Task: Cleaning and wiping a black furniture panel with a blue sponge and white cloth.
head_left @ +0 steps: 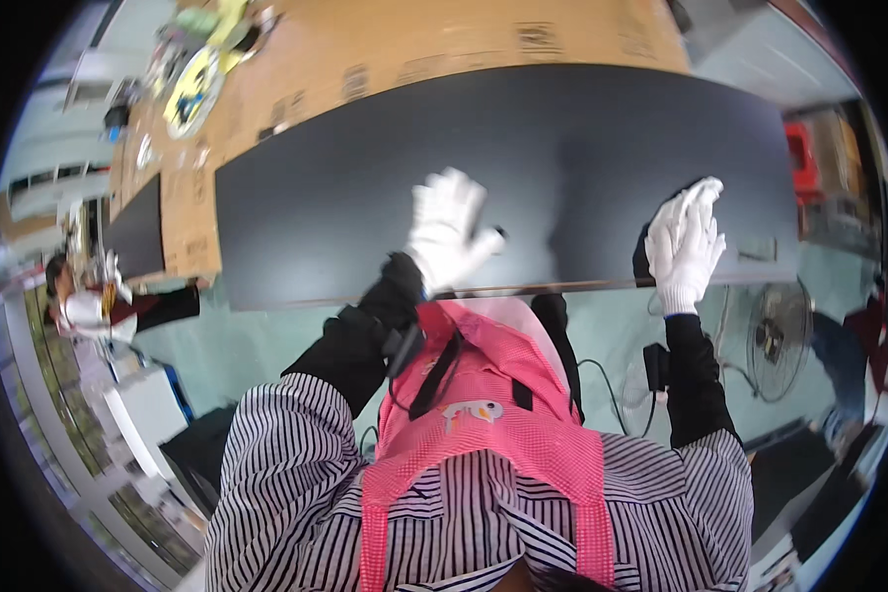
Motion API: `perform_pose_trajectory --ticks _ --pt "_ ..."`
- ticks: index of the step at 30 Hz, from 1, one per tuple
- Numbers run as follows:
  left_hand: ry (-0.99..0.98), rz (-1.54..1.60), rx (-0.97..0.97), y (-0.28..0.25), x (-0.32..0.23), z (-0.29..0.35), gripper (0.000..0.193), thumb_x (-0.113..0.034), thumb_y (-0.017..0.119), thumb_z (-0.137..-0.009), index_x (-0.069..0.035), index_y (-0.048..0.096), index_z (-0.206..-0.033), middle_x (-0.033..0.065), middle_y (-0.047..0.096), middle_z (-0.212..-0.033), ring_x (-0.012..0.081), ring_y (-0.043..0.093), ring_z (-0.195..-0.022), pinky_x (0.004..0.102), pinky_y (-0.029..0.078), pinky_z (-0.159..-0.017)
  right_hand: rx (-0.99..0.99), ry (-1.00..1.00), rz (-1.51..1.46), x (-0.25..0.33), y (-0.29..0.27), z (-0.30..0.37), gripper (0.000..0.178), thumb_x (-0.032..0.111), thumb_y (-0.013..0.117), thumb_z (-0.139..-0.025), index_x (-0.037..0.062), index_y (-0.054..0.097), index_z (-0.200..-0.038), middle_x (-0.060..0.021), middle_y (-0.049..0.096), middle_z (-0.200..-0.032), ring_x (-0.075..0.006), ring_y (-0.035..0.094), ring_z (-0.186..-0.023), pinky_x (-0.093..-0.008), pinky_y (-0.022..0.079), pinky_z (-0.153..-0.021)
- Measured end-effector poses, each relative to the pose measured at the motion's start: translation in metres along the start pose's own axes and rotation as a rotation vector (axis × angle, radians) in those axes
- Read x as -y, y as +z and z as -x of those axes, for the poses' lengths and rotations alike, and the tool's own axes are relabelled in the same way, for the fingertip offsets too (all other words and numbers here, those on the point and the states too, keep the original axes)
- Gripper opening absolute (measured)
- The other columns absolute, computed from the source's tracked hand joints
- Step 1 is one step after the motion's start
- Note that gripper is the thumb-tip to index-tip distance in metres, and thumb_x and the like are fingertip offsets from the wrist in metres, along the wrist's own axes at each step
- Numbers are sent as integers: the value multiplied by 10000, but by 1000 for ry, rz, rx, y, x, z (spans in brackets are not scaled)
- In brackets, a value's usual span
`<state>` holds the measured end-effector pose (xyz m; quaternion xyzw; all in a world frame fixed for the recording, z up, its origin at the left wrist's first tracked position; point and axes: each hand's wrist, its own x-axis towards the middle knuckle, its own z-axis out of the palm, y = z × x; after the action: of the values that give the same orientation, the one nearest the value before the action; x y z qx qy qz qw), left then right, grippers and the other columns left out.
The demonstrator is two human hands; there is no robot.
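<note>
A long dark grey panel (365, 187) lies flat in front of me. Both my hands wear white knitted gloves. My left hand (449, 232) is over the middle of the panel near its front edge, fingers spread, holding nothing that I can see. A small black spot (501, 234) shows beside its thumb; I cannot tell what it is. Toward the panel's right end, my right hand (686, 242) rests with stretched fingers lying close together. A dark patch borders that hand on its left, perhaps its shadow. What is under the palm is hidden.
Brown cardboard (444, 39) covers the table beyond the panel. An oval white tray (193, 94) with small items sits far left, near a smaller dark panel (136, 232). A standing fan (777, 335) and cables are at right. Another person (94, 308) is at left.
</note>
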<state>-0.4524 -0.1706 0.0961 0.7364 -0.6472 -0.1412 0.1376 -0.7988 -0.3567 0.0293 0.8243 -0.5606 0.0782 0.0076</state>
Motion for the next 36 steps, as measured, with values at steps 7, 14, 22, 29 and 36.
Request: perform_pose_trajectory --ticks 7,14,22,29,36 --pt "-289 984 663 -37 43 219 570 -446 503 -1109 -42 523 -1510 199 572 -1518 336 527 -1432 422 399 -1215 160 -709 -202 308 -42 86 676 375 651 -936 8 517 -1488 -202 524 -1517 -387 510 -1328 -616 321 -1155" --pt "-582 976 437 -42 87 371 587 -451 462 -1117 -57 466 -1552 215 597 -1466 377 557 -1385 434 437 -1178 249 -1149 -455 569 -43 170 751 386 659 -925 -49 468 -1506 -170 545 -1497 -352 520 -1325 -603 326 -1138" --pt "-360 904 438 -96 93 314 495 -393 517 -1095 -27 614 -1413 224 685 -1308 379 647 -1235 440 483 -1105 367 -1466 -355 696 -20 182 705 215 560 -990 -17 319 -1611 -136 564 -1496 -291 547 -1350 -606 284 -1231" --pt "47 1079 838 -157 113 192 480 -336 515 -1107 -19 583 -1461 195 660 -1403 337 614 -1316 387 459 -1150 67 -757 -228 466 -47 22 571 184 607 -866 -64 568 -1380 -184 674 -1111 -308 676 -956 -534 500 -807" --pt "-124 761 -64 -110 147 -33 442 -342 527 -1125 -21 621 -1414 112 675 -1402 230 612 -1317 362 458 -1138 -280 255 1 76 -5 51 637 303 612 -946 -3 516 -1497 -252 447 -1603 -433 505 -1353 -555 364 -1155"
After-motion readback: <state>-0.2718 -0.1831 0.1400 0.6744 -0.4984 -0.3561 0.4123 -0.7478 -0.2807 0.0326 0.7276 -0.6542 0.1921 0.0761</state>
